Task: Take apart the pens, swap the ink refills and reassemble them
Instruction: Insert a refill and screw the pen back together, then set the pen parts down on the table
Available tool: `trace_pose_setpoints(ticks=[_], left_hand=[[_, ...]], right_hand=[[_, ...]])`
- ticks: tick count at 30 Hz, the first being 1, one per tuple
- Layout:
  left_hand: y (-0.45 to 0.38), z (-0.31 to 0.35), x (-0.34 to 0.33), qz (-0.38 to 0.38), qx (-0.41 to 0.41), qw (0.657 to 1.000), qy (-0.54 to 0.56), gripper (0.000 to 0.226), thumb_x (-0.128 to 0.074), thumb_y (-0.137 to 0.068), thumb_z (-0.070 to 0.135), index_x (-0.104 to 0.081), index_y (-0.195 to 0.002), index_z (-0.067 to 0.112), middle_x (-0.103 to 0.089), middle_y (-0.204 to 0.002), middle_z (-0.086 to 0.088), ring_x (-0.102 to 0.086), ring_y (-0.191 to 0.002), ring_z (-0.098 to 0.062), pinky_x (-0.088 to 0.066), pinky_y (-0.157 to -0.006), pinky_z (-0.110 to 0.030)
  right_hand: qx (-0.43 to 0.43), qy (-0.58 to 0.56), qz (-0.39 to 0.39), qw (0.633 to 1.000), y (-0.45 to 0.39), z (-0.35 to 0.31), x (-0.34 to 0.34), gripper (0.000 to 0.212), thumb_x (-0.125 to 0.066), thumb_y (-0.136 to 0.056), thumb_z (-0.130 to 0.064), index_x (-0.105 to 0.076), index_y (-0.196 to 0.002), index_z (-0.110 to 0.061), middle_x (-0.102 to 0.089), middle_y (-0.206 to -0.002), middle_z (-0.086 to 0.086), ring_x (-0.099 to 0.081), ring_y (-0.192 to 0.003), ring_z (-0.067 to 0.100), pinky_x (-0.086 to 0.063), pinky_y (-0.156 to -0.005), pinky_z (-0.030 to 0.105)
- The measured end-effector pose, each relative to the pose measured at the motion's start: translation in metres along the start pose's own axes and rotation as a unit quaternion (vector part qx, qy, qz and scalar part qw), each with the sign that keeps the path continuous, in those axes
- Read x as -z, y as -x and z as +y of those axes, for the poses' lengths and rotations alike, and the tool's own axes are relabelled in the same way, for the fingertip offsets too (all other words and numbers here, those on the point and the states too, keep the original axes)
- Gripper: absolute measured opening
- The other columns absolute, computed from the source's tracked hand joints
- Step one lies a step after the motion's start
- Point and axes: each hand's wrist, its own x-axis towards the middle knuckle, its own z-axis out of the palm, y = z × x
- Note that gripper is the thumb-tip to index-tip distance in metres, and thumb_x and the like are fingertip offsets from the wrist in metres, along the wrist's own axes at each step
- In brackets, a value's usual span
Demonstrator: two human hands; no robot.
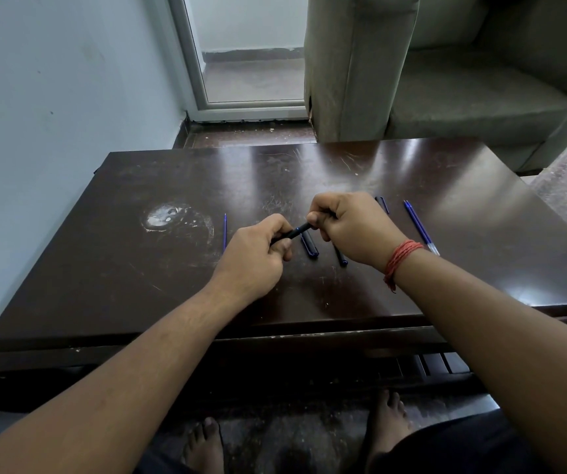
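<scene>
Midway: one pen apart, another in my hands.
From the head view, my left hand (258,249) and right hand (347,227) each grip an end of the black pen (297,231) above the counter (138,268); a loose refill (225,232) lies left of it, a cap (309,244) just beneath; reassembly remains.

Home living rm: sofa (446,80), coffee table (309,172), balcony door (248,56).

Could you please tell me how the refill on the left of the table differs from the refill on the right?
The left refill lies alone, pointing almost straight away from the person; the right refill lies slanted, near a pen part. The right refill shows a clear tip end; the left refill shows none. Both are thin, blue and lie untouched on the table.
</scene>
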Motion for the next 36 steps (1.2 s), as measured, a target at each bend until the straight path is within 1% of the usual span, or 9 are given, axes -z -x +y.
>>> trace_pose_setpoints(ticks=[5,7,11,16,20,23,28,32,36], left_hand=[[0.0,0.001,0.0,0.008,0.007,1.0,-0.013,0.021,-0.056,-0.096,0.008,-0.055,-0.087,0.028,-0.068,-0.075,0.008,-0.056,-0.06,-0.011,-0.046,-0.056,-0.026],[-0.002,0.001,0.002,0.012,0.018,1.0,-0.009,0.017,-0.056,-0.096,0.01,-0.056,-0.089,0.025,-0.069,-0.075,0.009,-0.057,-0.061,-0.007,-0.046,-0.057,-0.023],[-0.005,-0.002,0.004,0.026,0.05,0.998,0.019,0.011,-0.054,-0.098,0.011,-0.059,-0.094,0.02,-0.071,-0.078,0.007,-0.056,-0.059,0.003,-0.039,-0.056,-0.014],[-0.009,-0.011,0.011,0.048,0.074,0.996,0.022,0.013,-0.052,-0.098,0.01,-0.057,-0.091,0.02,-0.071,-0.077,0.007,-0.053,-0.057,0.003,-0.038,-0.051,-0.008],[-0.01,-0.014,0.014,0.056,0.085,0.995,0.011,0.014,-0.053,-0.098,0.011,-0.057,-0.09,0.022,-0.071,-0.078,0.008,-0.054,-0.061,0.0,-0.037,-0.052,-0.012],[-0.01,-0.015,0.012,0.055,0.091,0.994,0.014,0.014,-0.053,-0.098,0.012,-0.057,-0.09,0.022,-0.071,-0.078,0.009,-0.054,-0.061,-0.001,-0.037,-0.055,-0.019],[-0.01,-0.014,0.013,0.053,0.091,0.994,0.014,0.015,-0.052,-0.099,0.013,-0.056,-0.089,0.023,-0.07,-0.077,0.009,-0.053,-0.058,0.003,-0.035,-0.052,-0.012],[-0.009,-0.013,0.012,0.04,0.094,0.994,0.033,0.014,-0.05,-0.1,0.013,-0.057,-0.09,0.019,-0.07,-0.075,0.006,-0.051,-0.053,0.002,-0.038,-0.049,-0.009],[-0.007,-0.011,0.008,0.02,0.09,0.995,0.027,0.012,-0.05,-0.1,0.014,-0.057,-0.091,0.018,-0.069,-0.072,0.006,-0.051,-0.053,-0.001,-0.041,-0.055,-0.018]], right_hand=[[-0.015,-0.027,0.013,0.999,0.001,-0.001,-0.003,0.019,-0.058,-0.097,-0.02,-0.064,-0.08,-0.015,-0.06,-0.062,-0.008,-0.051,-0.051,0.004,-0.042,-0.047,0.015],[-0.021,-0.054,0.005,0.998,0.002,-0.003,-0.003,0.013,-0.06,-0.096,-0.025,-0.065,-0.087,-0.017,-0.067,-0.07,0.001,-0.062,-0.06,0.014,-0.053,-0.057,0.027],[-0.037,-0.064,0.029,0.997,-0.002,0.004,-0.002,0.019,-0.059,-0.096,-0.033,-0.06,-0.106,-0.017,-0.066,-0.082,-0.002,-0.065,-0.075,0.013,-0.052,-0.068,0.027],[-0.043,0.072,-0.004,0.996,0.0,0.019,-0.012,0.018,-0.062,-0.094,-0.03,-0.059,-0.099,-0.013,-0.064,-0.092,0.002,-0.06,-0.086,0.02,-0.052,-0.077,0.035],[0.04,0.211,-0.052,0.975,0.004,0.021,-0.028,0.024,-0.063,-0.091,-0.038,-0.051,-0.091,-0.017,-0.061,-0.099,0.003,-0.054,-0.096,0.025,-0.044,-0.081,0.034],[0.073,0.241,-0.048,0.967,0.007,0.022,-0.036,0.025,-0.065,-0.089,-0.035,-0.052,-0.098,-0.016,-0.06,-0.103,0.004,-0.051,-0.1,0.026,-0.046,-0.085,0.036],[0.06,0.231,-0.049,0.97,0.005,0.021,-0.034,0.015,-0.061,-0.089,-0.021,-0.056,-0.1,-0.013,-0.059,-0.103,0.005,-0.052,-0.099,0.026,-0.047,-0.083,0.036],[-0.052,0.036,0.045,0.997,-0.005,0.015,-0.008,0.011,-0.057,-0.089,-0.01,-0.066,-0.096,-0.012,-0.063,-0.089,0.003,-0.059,-0.078,0.016,-0.046,-0.066,0.02],[-0.152,-0.289,0.111,0.939,-0.011,0.021,0.014,0.02,-0.05,-0.091,0.003,-0.066,-0.088,-0.008,-0.065,-0.075,0.007,-0.063,-0.061,0.01,-0.054,-0.061,0.023]])
